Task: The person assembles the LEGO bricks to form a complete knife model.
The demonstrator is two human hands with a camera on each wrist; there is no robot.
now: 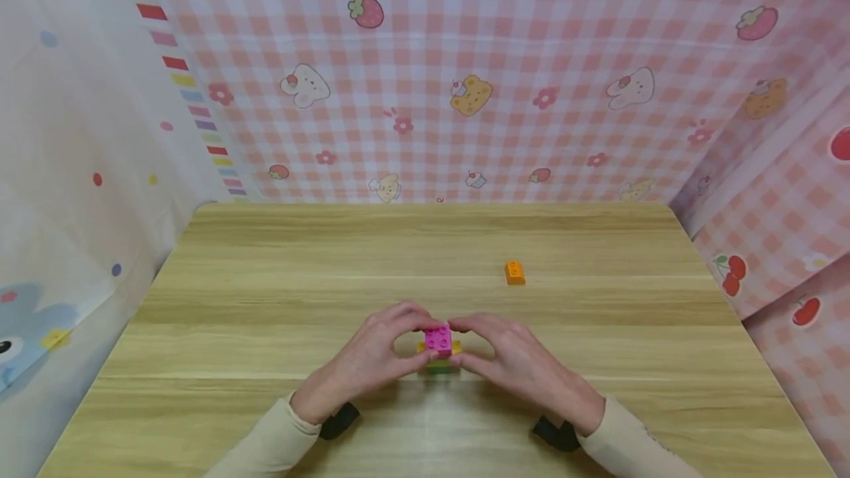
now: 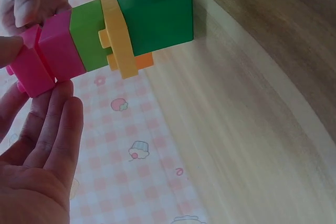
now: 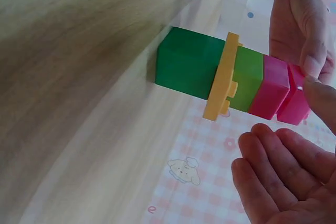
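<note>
A tower of toy building bricks stands upright on the table in front of me. At its base is a dark green block (image 2: 157,17). Above that come a flat yellow plate (image 3: 221,80) wider than the tower, a light green brick (image 3: 247,78) and a magenta brick (image 2: 62,43). A pink brick (image 1: 437,341) with studs tops the tower, slightly tilted, a thin wedge of gap showing beneath it. My left hand (image 1: 372,352) pinches this brick from the left between thumb and fingers. From the right, my right hand (image 1: 521,360) holds it too, thumb at the near corner and index finger at the far one.
A small orange brick (image 1: 514,272) lies apart on the wooden table (image 1: 299,257), farther back and to the right of the tower. A pink checked cloth (image 1: 425,131) hangs behind the table's far edge. Black wrist devices (image 1: 339,421) sit under both wrists.
</note>
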